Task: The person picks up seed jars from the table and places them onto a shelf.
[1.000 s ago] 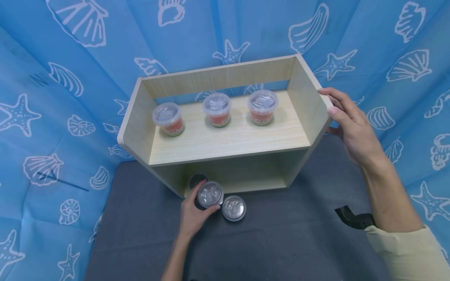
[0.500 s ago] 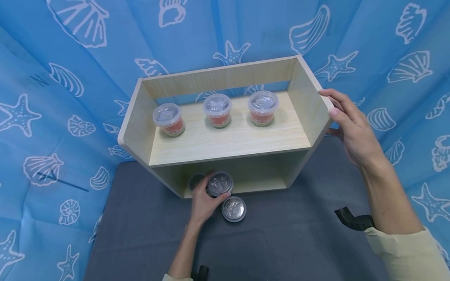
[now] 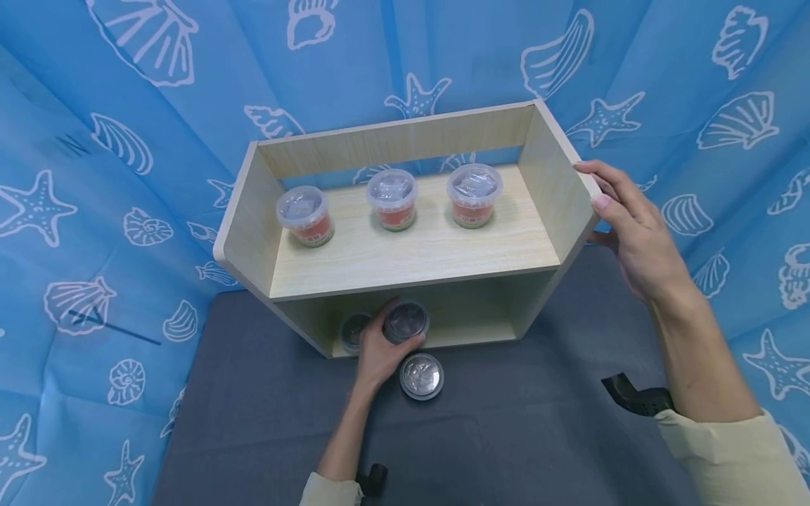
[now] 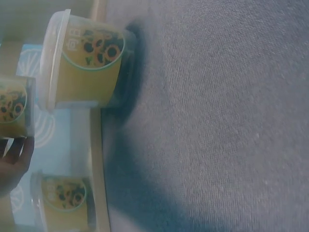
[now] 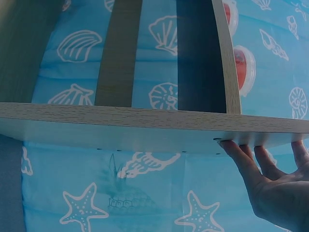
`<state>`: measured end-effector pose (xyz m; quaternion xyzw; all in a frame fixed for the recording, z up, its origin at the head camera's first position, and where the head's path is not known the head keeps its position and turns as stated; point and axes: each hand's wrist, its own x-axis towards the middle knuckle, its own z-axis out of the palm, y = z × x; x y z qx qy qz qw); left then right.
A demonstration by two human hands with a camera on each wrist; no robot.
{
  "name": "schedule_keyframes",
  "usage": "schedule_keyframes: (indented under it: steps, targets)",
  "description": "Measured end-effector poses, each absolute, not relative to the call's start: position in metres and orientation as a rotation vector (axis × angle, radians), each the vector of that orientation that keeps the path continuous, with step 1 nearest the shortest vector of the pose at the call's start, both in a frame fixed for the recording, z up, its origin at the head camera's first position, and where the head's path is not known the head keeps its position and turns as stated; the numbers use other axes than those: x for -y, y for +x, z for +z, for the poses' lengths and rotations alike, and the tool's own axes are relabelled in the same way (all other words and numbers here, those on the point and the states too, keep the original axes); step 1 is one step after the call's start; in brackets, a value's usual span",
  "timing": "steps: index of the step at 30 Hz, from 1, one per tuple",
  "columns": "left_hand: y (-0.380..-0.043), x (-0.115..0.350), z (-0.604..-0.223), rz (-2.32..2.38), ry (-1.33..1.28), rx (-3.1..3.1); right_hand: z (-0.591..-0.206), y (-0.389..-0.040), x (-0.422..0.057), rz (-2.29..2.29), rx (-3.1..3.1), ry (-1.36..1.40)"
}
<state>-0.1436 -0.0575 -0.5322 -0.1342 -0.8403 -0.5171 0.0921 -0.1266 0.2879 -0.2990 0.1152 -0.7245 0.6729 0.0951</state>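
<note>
My left hand [image 3: 382, 348] grips a lidded plastic cup [image 3: 406, 320] inside the lower shelf. The left wrist view shows the held cup [image 4: 14, 104] with a yellow sunflower label and fingertips against its side. To its left on the lower shelf stands a similar cup [image 3: 354, 332]. Another sunflower-label cup [image 4: 91, 63] sits on the dark table just in front of the shelf, its foil-like lid [image 3: 421, 376] seen from above. My right hand [image 3: 642, 232] touches the right side panel of the wooden shelf unit [image 3: 563, 190], with fairly straight fingers [image 5: 244, 162] against its outer face.
On the upper shelf three lidded cups with red labels stand in a row: a left cup [image 3: 306, 216], a middle cup [image 3: 394, 200] and a right cup [image 3: 473, 197]. A blue shell-print curtain [image 3: 443, 49] hangs behind. The grey tablecloth [image 3: 538, 422] reaches forward.
My left hand has carried its cup from in front of the lower shelf inward and to the right. My right hand has kept its place on the side panel.
</note>
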Motion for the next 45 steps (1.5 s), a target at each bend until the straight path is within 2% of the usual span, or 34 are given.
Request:
schedule_keyframes:
  steps: [12, 32, 45]
  targets:
    - [-0.154, 0.043, -0.546, -1.542, -0.439, 2.488, -0.298, -0.125, -0.287, 1.972, 2.175, 0.319]
    - [-0.155, 0.036, -0.569, -1.495, -0.364, 2.571, -0.298, -0.126, -0.286, 1.957, 2.19, 0.313]
    - [-0.155, 0.032, -0.571, -1.537, -0.307, 2.635, -0.298, -0.125, -0.287, 1.957, 2.183, 0.297]
